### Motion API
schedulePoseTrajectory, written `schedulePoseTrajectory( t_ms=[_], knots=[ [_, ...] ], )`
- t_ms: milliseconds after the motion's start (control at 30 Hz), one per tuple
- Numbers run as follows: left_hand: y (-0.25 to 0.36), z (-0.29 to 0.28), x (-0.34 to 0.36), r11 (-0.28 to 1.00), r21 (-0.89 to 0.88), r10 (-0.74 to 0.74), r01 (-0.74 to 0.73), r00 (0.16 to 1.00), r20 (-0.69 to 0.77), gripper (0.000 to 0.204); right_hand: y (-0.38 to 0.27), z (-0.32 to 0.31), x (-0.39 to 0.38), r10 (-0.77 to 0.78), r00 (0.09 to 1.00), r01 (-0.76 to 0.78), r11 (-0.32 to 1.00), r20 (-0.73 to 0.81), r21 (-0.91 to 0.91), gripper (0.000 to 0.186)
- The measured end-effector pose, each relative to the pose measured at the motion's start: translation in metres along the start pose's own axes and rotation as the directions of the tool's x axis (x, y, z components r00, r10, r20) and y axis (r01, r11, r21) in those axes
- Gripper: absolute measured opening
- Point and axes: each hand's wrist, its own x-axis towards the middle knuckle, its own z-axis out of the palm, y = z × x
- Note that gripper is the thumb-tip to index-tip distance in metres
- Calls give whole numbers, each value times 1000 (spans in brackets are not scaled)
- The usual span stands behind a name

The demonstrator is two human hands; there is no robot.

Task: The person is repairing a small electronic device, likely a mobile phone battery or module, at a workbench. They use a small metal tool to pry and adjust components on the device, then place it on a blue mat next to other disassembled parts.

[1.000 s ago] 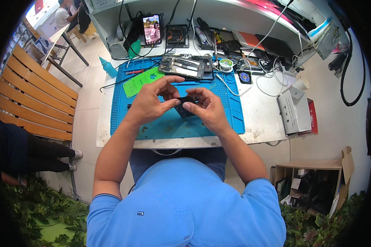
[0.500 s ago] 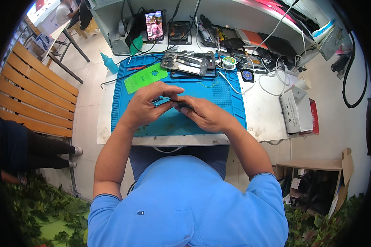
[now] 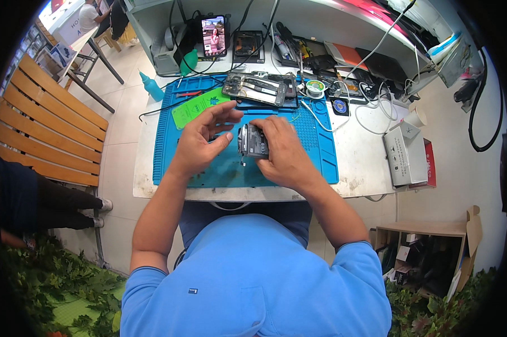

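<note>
My right hand [image 3: 279, 151] grips a small black rectangular part [image 3: 254, 141], perhaps a phone battery, with a silvery end facing left and a short tab hanging below. My left hand [image 3: 203, 137] is just left of it, fingers apart and curled, apparently holding nothing. Both are above the blue silicone mat [image 3: 312, 165]. Behind them lie a green pad [image 3: 191, 112], an opened phone with parts on it [image 3: 253, 90] and a solder spool [image 3: 315, 89]. A phone with a lit screen [image 3: 214, 36] stands at the back.
A teal bottle [image 3: 151, 87] stands left of the mat. Cables, tools [image 3: 298, 48] and a white box [image 3: 402, 154] crowd the back and right. A wooden slatted seat [image 3: 51, 129] is left. One person's legs [image 3: 68, 199] are at left, another person [image 3: 90, 19] sits farther back.
My left hand has released the black part and moved apart from it. My right hand has turned the part, so that a broad face and a hanging tab show.
</note>
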Motion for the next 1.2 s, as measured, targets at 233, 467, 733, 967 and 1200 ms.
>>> schedulePoseTrajectory(
  t_ms=[233,467,733,967,1200],
  knots=[
    [-15,-6,-7,783,-456,-435,422,897,84,58,-2,9,-1,41,990,-64,984,-134,-168,62],
    [-25,-1,-7,742,-509,-463,437,882,83,60,-3,11,-2,20,987,-51,979,-157,-199,67],
    [-25,-1,-7,728,-509,-484,459,870,92,61,-7,13,-3,12,986,-49,975,-169,-215,67],
    [-27,0,-6,712,-523,-496,469,863,99,62,-4,15,-5,14,985,-51,975,-169,-218,70],
    [-27,-1,-5,713,-521,-492,469,864,104,66,-6,13,-5,19,986,-57,973,-164,-226,71]
  ],
)
